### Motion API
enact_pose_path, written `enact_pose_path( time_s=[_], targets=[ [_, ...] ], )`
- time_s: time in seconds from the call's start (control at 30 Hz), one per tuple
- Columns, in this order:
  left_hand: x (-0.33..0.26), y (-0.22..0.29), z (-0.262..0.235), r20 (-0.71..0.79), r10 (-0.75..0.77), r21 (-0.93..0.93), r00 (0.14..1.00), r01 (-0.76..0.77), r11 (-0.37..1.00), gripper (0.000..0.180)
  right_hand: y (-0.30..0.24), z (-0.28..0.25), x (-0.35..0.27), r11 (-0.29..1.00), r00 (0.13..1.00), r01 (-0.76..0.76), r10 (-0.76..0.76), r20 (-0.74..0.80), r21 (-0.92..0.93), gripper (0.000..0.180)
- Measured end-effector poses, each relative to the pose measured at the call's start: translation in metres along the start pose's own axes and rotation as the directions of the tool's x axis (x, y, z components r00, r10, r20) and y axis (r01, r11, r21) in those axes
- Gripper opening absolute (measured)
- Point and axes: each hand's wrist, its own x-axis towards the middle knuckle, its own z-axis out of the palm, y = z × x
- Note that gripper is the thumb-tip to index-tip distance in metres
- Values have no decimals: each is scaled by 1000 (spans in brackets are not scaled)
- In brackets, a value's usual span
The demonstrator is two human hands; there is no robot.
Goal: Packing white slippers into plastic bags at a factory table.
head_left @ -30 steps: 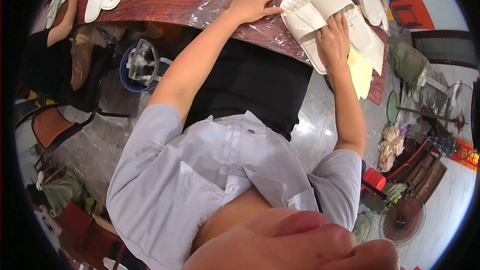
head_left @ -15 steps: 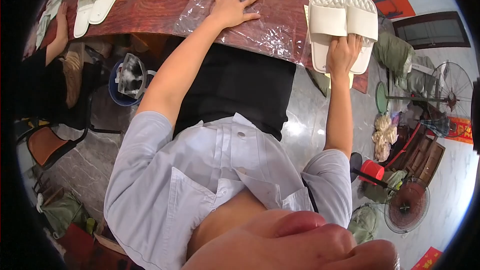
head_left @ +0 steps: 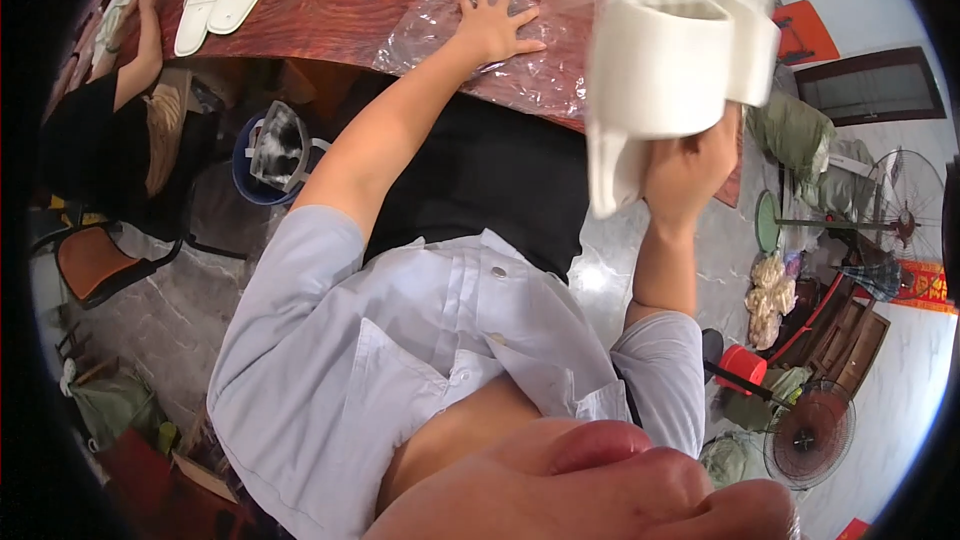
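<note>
at upper right, the right hand [head_left: 688, 175], fingertips partly hidden, grips two white slippers [head_left: 665, 70] above the desk [head_left: 345, 5]; at upper centre, the left hand [head_left: 492, 30] lies flat, widely spread, on clear plastic [head_left: 428, 32].

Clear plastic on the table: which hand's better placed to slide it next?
Left, I'd say: the left hand rests spread on the clear plastic, while the right hand is occupied holding up the white slippers.
</note>
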Motion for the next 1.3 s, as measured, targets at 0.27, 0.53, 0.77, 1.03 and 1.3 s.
enact_pose_path(
  time_s=[0.27, 0.53, 0.77, 1.03, 1.3],
  targets=[
    [11, 63, 16, 197, -25, 521, 980, -83, 850, 59, -47, 133, 2, 929, 949, 58, -165, 269, 366, 22],
    [19, 47, 48, 14, 157, 478, 988, -144, 867, 62, 143, 163, -29, 794, 940, -242, 334, 68, -558, 31],
    [-6, 37, -9, -223, 137, 398, 965, -38, 917, 44, 152, 168, -51, 766, 915, -256, 389, 107, -590, 30],
    [2, 16, -13, -471, 107, -50, 876, -148, 988, 34, 158, 106, -62, 853, 849, -521, 521, -83, 27, 20],
    [-6, 25, -22, -415, 58, -16, 908, -72, 997, 27, 163, 106, -87, 795, 747, -590, 604, -276, 142, 17]
  ],
)
